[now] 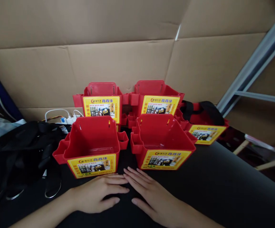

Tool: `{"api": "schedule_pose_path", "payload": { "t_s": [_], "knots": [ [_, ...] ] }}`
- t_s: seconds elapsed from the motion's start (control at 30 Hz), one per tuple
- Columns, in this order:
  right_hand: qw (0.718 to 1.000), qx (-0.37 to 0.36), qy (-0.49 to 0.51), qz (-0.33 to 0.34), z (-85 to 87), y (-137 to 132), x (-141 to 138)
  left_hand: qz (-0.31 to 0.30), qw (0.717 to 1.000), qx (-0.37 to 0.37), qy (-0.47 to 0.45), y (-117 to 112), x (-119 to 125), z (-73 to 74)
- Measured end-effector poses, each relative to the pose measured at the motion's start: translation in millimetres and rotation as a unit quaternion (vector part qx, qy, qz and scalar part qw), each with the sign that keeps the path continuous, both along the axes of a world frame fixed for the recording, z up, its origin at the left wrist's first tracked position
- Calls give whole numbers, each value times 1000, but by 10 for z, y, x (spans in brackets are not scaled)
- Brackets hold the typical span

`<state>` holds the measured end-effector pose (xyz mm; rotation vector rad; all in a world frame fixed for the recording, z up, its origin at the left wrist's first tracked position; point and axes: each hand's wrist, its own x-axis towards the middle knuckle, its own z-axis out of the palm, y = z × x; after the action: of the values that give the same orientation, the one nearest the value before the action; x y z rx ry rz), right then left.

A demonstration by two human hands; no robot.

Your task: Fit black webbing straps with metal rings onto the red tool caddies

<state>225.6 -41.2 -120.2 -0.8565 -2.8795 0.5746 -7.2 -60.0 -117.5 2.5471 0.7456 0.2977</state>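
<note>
My left hand point(101, 193) lies on the black tabletop point(199, 190), fingers stretched out, just below the front left red plastic tool box point(94, 134). My right hand point(149, 193) rests with fingers extended before the front right red tool box point(162, 131). The fingertips of both hands meet or nearly meet between the two boxes, and neither holds anything. Each box has side pockets and a yellow picture label on its front. Behind stand a back left red tool box point(101, 89) and a back right red tool box point(151, 87), partly hidden.
Another red tool box point(199, 119) at the right has black straps point(205, 110) inside. Black straps with metal rings point(30, 152) are heaped at left, near a white power strip point(70, 119). Cardboard sheets point(118, 63) stand behind; a metal frame point(253, 63) rises at right.
</note>
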Motion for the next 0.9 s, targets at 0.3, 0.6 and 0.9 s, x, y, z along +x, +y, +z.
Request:
{"api": "schedule_pose_path", "payload": {
  "t_s": [0.3,0.6,0.9],
  "knots": [
    [902,371,210,-71,70,78,256,-17,998,16,-57,7,-86,9],
    [878,445,121,-126,476,252,1055,114,883,442,-113,-290,-356,70],
    [853,489,161,-92,82,-303,1347,607,721,330,-51,-612,-1321,278]
  ]
}}
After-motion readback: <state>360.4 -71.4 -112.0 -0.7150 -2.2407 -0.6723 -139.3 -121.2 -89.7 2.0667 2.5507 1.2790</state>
